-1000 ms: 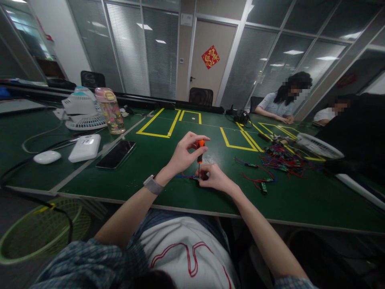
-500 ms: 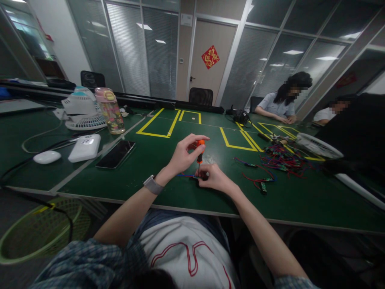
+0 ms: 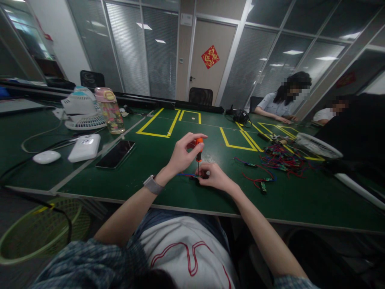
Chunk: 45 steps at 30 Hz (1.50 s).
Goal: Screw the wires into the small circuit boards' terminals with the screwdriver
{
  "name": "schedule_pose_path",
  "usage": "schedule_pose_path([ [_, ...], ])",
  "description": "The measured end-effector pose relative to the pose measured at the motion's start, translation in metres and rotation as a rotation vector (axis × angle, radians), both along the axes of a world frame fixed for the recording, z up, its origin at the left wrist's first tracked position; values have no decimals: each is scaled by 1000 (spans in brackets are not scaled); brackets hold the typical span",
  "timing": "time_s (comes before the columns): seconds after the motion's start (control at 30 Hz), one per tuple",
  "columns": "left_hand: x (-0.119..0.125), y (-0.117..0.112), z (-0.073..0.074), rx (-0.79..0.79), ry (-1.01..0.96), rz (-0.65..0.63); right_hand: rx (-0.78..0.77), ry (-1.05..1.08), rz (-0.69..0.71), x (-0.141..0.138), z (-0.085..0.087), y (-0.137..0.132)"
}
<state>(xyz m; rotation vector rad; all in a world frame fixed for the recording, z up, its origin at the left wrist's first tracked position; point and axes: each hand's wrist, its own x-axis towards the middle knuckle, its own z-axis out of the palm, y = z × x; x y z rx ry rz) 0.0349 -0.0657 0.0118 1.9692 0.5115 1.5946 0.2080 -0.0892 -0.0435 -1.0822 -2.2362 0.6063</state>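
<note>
My left hand (image 3: 184,153) grips an orange and black screwdriver (image 3: 199,151) by its handle, thumb on one side and index finger stretched over the top. The screwdriver stands nearly upright, its tip down at a small circuit board (image 3: 195,176) lying on the green table (image 3: 168,188). Red and blue wires run from the board toward the left. With fingers pinched, my right hand (image 3: 215,176) holds the board's right end, close beside the screwdriver shaft. The fingers partly cover the board, so the exact spot under the tip is hidden.
Several wired circuit boards (image 3: 263,186) lie right of my hands, before a larger tangled pile (image 3: 282,158). Leftward are a phone (image 3: 116,154), a white power bank (image 3: 84,147), a bottle (image 3: 110,110) and a fan (image 3: 81,108). Another person (image 3: 279,100) sits at the far right.
My left hand and the screwdriver handle have shifted very slightly to the left and up. My right hand stays at the board.
</note>
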Motion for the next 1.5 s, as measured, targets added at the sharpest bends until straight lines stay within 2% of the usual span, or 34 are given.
schedule_pose_path([
  [0.53,-3,-1,-1,-5,27,-39,-25,-7,12,1,0,-1],
  [0.73,-1,1,-3,35,45,2,-24,-14,10,3,-2,0],
  [0.97,-1,1,-3,-21,58,-77,-42,5,9,3,-3,0],
  [1.2,0,1,-5,2,41,4,-29,2,12,2,-1,-1],
  [1.4,0,2,-6,-57,80,-107,-42,-5,5,2,-2,-1],
  [1.5,1,2,-6,-67,84,-95,-49,-11,8,3,-2,0],
])
